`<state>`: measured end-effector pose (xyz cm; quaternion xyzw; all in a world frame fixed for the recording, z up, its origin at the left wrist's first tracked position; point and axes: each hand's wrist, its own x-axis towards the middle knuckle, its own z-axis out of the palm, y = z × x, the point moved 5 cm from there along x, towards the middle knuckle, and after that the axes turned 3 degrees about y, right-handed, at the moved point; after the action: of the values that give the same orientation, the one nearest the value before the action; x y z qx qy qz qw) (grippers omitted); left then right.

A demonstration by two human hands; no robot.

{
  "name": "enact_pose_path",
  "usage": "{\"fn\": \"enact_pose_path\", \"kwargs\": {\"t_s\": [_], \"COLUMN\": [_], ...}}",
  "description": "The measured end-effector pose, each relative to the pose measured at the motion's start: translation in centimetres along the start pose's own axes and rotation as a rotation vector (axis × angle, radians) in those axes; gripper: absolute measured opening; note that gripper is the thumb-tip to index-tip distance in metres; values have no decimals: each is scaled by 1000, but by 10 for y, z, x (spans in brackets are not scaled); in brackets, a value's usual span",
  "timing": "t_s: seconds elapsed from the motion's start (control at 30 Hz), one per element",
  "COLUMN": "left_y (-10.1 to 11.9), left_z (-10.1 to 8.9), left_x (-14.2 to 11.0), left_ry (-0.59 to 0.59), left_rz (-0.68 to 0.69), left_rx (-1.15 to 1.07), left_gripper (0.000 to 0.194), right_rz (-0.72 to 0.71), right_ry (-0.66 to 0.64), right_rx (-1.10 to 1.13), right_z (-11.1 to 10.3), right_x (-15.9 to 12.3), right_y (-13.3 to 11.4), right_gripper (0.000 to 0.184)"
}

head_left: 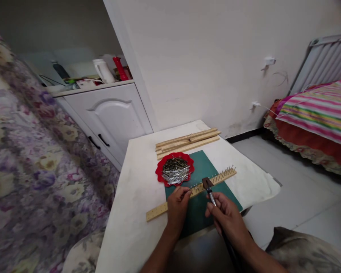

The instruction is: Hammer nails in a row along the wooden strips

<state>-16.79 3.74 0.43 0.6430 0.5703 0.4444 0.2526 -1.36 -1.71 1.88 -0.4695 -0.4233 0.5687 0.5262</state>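
Observation:
A long wooden strip (159, 211) with a row of holes lies across a green cutting mat (199, 210) on a white table (136, 212). Its right part carries a line of upright nails (224, 173). My left hand (177, 208) pinches at the strip's middle, fingers closed on something too small to make out. My right hand (227, 218) is wrapped round the handle of a small hammer (208, 184), whose head hovers just over the strip beside my left fingertips. A red scalloped dish (174, 169) heaped with loose metal nails sits right behind the strip.
Several spare wooden strips (187, 141) lie at the table's far edge. A floral-covered sofa (31, 151) rises on the left, a white cabinet (110, 117) behind. A bed with a striped blanket (321, 113) stands at right across grey floor tiles.

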Motion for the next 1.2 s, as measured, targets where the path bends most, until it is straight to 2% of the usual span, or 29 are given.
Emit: {"fn": "enact_pose_path", "kwargs": {"t_s": [0.3,0.6,1.2], "left_y": [-3,-1,-1], "left_z": [1,3,2], "left_x": [0,0,-2], "left_ry": [21,5,-11], "left_rz": [81,104,123], "left_rx": [87,116,170], "left_gripper": [19,16,16], "right_rz": [1,-1,29], "right_ry": [-21,-95,-102], "right_rx": [-15,28,38], "right_z": [1,4,6], "right_x": [0,-1,-2], "right_y": [0,-3,0], "right_gripper": [23,21,23]}}
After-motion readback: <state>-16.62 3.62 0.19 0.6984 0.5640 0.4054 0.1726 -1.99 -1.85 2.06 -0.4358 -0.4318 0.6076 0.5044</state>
